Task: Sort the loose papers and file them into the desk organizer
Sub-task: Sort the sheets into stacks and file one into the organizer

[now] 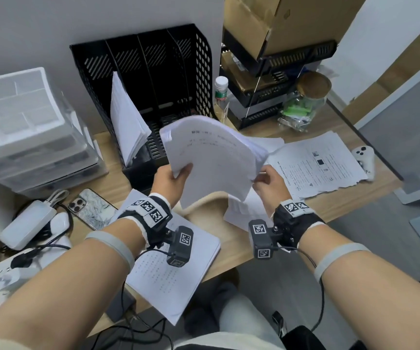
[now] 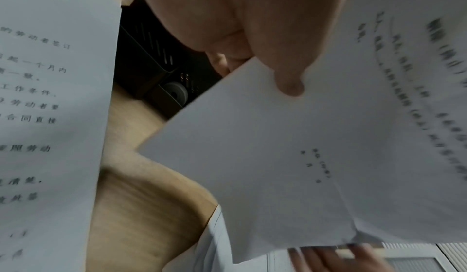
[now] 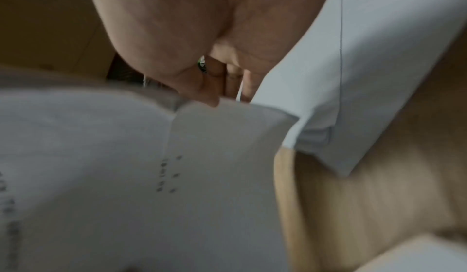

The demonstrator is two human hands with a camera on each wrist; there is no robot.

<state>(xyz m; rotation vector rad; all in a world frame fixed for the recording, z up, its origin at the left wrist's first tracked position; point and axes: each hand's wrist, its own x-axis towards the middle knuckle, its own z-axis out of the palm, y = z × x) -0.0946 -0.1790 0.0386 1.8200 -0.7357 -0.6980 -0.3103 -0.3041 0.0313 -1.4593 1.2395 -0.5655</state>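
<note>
A thick stack of white printed papers [image 1: 211,157] is held above the desk in front of the black mesh desk organizer [image 1: 158,79]. My left hand [image 1: 172,178] grips its left edge, thumb on top [image 2: 288,84]. My right hand [image 1: 267,180] pinches the stack's right edge [image 3: 212,104]. One bundle of papers [image 1: 125,120] stands leaning in the organizer's leftmost slot; the other slots look empty. More printed sheets lie on the desk: a pile at the right [image 1: 322,165], a pile under my left wrist [image 1: 173,274], and sheets under my right hand [image 1: 244,210].
Clear plastic drawers [image 1: 27,132] stand at the left. A phone [image 1: 90,208], power bank [image 1: 27,223] and cables lie at the front left. A small bottle [image 1: 221,92], black trays with a cardboard box [image 1: 279,34], a glass jar [image 1: 305,102] and a white controller [image 1: 364,157] are at the right.
</note>
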